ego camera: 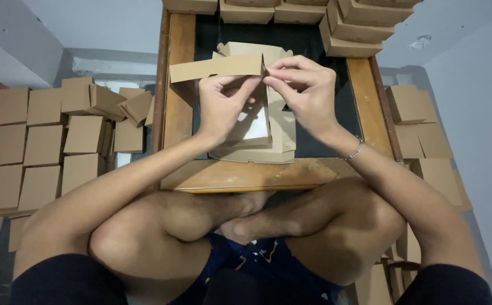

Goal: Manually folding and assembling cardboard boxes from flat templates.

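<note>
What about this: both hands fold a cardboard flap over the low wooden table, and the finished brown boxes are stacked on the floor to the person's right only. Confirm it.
Not quite. The head view shows the left hand and right hand pinching the flap over the table, but folded boxes also cover the floor on the left, with more boxes at the table's far edge.

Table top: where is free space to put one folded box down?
Free: the dark mat right of the right hand, up to the wooden frame, and the wood strip before the flat blanks. Crowded: the far edge, with stacked boxes, and the middle under the left hand.
</note>
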